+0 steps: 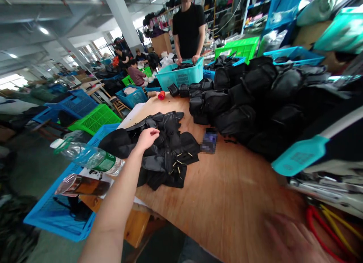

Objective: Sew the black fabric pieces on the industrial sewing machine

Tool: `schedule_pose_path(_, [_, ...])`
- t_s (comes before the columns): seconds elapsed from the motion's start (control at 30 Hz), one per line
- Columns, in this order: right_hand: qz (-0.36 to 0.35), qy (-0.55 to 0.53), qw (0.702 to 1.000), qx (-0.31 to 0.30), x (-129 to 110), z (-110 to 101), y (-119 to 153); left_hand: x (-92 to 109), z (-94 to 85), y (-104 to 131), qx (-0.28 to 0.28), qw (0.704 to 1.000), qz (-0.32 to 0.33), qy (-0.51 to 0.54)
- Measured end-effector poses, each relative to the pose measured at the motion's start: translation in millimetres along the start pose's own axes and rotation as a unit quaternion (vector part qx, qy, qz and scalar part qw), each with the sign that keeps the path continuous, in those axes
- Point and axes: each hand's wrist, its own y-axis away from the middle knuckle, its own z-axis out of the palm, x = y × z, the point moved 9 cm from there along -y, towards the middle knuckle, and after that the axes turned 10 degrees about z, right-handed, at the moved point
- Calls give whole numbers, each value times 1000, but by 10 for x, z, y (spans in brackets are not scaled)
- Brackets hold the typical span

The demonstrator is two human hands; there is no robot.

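Black fabric pieces (166, 164) lie under your nearly pinched left fingers (153, 131), their hold unclear, none yet lifted away; your right fingers (280, 231) blur beyond telling.

Pale ceiling (70, 15), lit lamps (43, 30), white pillar (120, 19) far and left of centre, bright windows (13, 80) far left, grey floor (53, 244) left, near wooden tabletop (215, 195)

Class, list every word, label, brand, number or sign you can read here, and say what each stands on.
No text is readable.
Green label on the clear bottle: pale marks, too small and blurred.
Turquoise piece at right: faint markings, too blurred.
Small blue-and-dark item on the table: pixelated, unreadable.
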Motion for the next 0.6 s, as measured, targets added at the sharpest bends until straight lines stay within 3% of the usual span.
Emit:
schedule_pose_path(0.07, [-6,-10,1000,-15,-128,30,-5,-138,210,-246,-57,998,-13,-28])
schedule_pose_path(0.17, [-15,-24,999,-38,-286,45,9,-285,431,-410,-100,992,-31,-72])
schedule_pose_path(0.23, [-14,-32,999,-42,-343,42,29,-345,465,-438,-113,988,-36,-95])
schedule_pose_path(0.3, [-15,-38,998,-44,-371,53,53,-358,389,-456,-113,987,-31,-112])
schedule_pose_path(0.37, [-17,-44,998,-51,-383,81,73,-304,199,-494,-98,988,-14,-120])
schedule_pose_path(0.43, [-18,-53,996,-65,-395,119,82,-171,-119,-555,-56,991,13,-121])
schedule_pose_path(0.6, [-41,-109,987,-115,-589,179,23,457,-1354,-549,174,973,86,-126])
